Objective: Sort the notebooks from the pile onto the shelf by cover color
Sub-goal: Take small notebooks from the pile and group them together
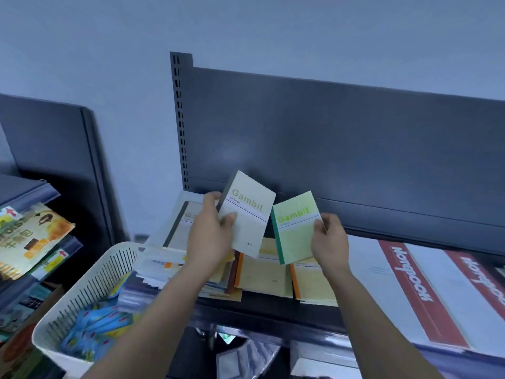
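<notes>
Above metal shelf [273, 305], hands grip two flat paper notebooks.

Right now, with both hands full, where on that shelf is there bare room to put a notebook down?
Only the dark front strip of the shelf, before the yellow notebooks, shows bare. Left of them a mixed pile and the white basket crowd in; right, the big red-and-white notebooks cover the shelf.

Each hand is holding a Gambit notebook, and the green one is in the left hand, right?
Not quite: the head view shows the green notebook in the right hand. The left hand holds the pale notebook. Each hand does hold a Gambit notebook.
</notes>
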The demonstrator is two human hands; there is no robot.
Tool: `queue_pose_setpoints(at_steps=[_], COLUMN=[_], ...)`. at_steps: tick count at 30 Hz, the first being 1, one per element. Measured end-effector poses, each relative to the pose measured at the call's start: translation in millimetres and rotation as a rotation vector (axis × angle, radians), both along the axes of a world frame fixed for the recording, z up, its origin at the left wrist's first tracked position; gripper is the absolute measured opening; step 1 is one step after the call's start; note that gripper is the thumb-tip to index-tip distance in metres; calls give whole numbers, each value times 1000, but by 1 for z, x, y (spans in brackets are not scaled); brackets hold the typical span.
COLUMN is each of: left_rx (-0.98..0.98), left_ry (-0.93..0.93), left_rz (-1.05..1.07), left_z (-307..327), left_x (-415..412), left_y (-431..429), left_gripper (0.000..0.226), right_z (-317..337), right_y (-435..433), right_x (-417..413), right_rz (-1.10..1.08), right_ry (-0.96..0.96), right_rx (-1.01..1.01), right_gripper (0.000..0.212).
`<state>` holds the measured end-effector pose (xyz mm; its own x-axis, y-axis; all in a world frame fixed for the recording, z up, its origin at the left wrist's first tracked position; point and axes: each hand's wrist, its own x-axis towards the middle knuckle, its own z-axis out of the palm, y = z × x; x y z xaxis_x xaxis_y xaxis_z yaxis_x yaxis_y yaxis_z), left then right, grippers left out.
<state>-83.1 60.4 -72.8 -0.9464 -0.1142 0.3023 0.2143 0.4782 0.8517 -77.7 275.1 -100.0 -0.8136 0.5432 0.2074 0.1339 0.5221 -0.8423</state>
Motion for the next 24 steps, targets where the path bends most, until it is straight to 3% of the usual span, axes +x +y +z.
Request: queue_pose_setpoints(at_steps=[3, 9, 14, 18, 21, 24], left_rx=[-132, -368, -427, -602, -737, -856], left_ry=[18, -136, -254, -297, -327, -395], left_rz=[-66, -46, 16, 64, 84, 11], left_z=[-15, -48, -68, -74, -77, -80], left_x=[7, 14, 20, 28, 33, 36], left_y=[29, 68, 80, 83, 86, 89], left_gripper=[49, 53, 56, 53, 51, 73], right_z=[-5, -20, -34, -38, -42, -44], right_y=[21, 49, 57, 60, 64, 65], right_x=[15, 34, 46, 50, 53, 57], right_rz=[-40, -60, 4, 78, 186, 246], right_ry=[-41, -156, -222, -311, -407, -504], right_rx=[-31, -10, -58, -70, -39, 68], right_gripper=[18, 21, 20, 23, 46, 74])
